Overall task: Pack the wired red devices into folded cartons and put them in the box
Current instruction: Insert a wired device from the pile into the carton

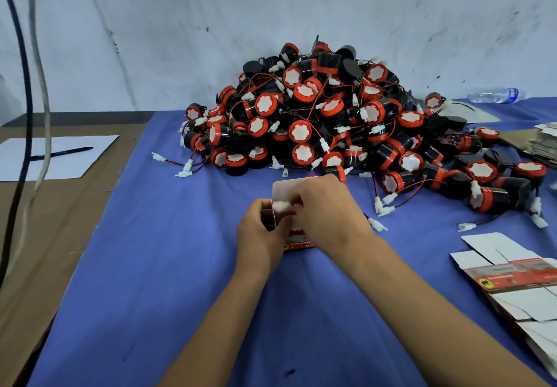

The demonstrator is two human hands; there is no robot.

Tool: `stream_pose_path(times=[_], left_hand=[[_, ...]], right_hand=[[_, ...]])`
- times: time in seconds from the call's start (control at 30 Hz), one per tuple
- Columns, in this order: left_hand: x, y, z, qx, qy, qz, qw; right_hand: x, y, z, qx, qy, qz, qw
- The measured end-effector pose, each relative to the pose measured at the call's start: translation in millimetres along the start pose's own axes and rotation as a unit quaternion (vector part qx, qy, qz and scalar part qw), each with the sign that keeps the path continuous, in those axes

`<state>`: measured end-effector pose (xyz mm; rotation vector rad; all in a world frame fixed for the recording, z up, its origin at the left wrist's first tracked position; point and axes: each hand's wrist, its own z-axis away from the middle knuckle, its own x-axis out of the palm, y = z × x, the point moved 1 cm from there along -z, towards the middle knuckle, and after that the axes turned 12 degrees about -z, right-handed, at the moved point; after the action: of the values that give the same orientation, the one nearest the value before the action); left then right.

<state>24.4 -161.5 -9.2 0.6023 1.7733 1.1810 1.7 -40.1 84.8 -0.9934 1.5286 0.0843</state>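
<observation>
A big heap of red-and-black round devices (331, 121) with red wires and white plugs lies on the blue cloth (168, 266) against the wall. In front of it, my left hand (259, 229) grips the side of a small red-and-white carton (297, 240) whose white flap (283, 187) stands open. My right hand (328, 208) lies over the carton's top, its fingers pinching a white plug (281, 205) at the opening. The device inside the carton is hidden by my hands.
Flat unfolded cartons (512, 278) lie at the right edge, with another stack (542, 142) further back. A water bottle (494, 95) lies at the far right. At left, a pen (63, 153) rests on white paper (54, 157); cables (30, 85) hang down.
</observation>
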Motion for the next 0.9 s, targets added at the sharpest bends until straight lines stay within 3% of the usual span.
stream_pose_path(times=[0.07, 0.17, 0.3, 0.43, 0.6, 0.9], left_hand=[[-1, 0, 0, 0.002, 0.001, 0.000, 1.000], [0, 0, 0, 0.003, -0.001, 0.009, 1.000], [0, 1, 1, 0.004, -0.003, 0.032, 0.999], [0, 1, 1, -0.003, -0.006, 0.027, 1.000], [-1, 2, 2, 0.017, 0.004, 0.004, 1.000], [-2, 1, -1, 0.001, 0.004, 0.011, 1.000]], right_hand=[[2, -1, 0, 0.053, 0.059, 0.051, 0.996], [3, -5, -3, 0.100, 0.065, 0.109, 0.987], [15, -18, -9, 0.085, 0.041, 0.056, 0.994], [22, -6, -2, 0.145, 0.155, -0.025, 0.977], [31, 1, 8, 0.102, 0.237, -0.009, 0.966], [45, -4, 0, 0.130, 0.147, 0.064, 0.978]])
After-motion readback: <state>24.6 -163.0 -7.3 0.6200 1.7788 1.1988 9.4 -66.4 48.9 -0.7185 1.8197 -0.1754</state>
